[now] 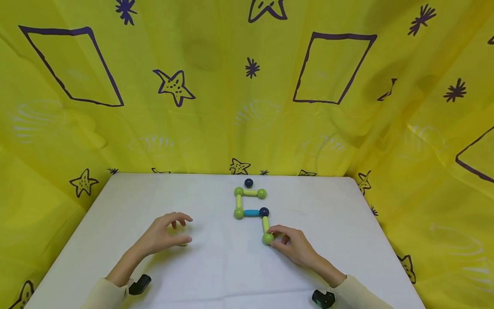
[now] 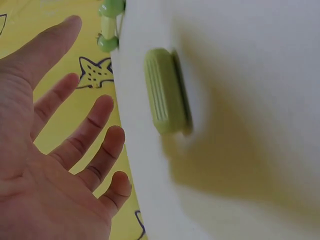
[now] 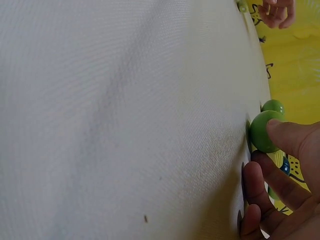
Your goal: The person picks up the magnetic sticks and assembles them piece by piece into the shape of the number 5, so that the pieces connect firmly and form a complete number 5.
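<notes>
My right hand (image 1: pixel 297 249) pinches a green ball (image 1: pixel 268 238) between thumb and fingers. A pale green rod (image 1: pixel 265 225) joins that ball to a navy ball (image 1: pixel 264 212). From there a blue rod (image 1: pixel 251 213) runs left to a second green ball (image 1: pixel 239 213), and further pale rods and green balls continue the bent chain. My left hand (image 1: pixel 162 236) hovers over the left side of the table, holding nothing, its fingers spread from the thumb. Close by lies a loose ridged green rod (image 2: pixel 167 92), mostly hidden behind that hand in the head view.
A loose navy ball (image 1: pixel 248 183) sits behind the chain, near the far table edge. The table has a white cloth (image 1: pixel 208 274) with slight creases. Yellow patterned curtains (image 1: pixel 216 128) hang at the back and both sides.
</notes>
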`<state>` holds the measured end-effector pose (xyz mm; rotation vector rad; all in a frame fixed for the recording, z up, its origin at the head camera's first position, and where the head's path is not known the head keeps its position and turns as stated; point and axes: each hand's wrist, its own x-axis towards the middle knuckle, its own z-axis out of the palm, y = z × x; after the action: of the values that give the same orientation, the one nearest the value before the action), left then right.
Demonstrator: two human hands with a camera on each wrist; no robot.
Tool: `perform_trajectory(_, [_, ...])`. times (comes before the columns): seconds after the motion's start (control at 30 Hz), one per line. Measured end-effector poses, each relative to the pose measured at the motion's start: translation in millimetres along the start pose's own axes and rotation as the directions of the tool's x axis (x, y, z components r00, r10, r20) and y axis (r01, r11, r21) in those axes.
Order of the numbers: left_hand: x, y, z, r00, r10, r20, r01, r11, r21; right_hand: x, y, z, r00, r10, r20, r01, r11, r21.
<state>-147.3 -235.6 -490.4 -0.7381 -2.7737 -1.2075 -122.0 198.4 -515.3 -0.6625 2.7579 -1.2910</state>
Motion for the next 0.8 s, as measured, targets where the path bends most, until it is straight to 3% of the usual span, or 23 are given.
perform_trajectory(0.33, [-13.8,-14.2,-5.2,0.996,-0.012,0.083,0.004,0.995,0.095,0.4,-0.3,-0.3,0.999,0.023,0.024,-0.023,1.000,0.011])
perform_trajectory(0.6, [-13.1,-17.6,-4.0,0.991,0.074,0.114,-0.084,0.992,0.089,0.2,-0.1,-0.3,1.000,0.023,0.021,-0.023,1.000,0.011])
perform_trajectory(0.8, [-10.9,-18.2,-3.8,0.986,0.076,0.148,-0.084,0.995,0.047,0.0,-0.5,-0.2,1.000,0.017,0.012,-0.017,1.000,0.017])
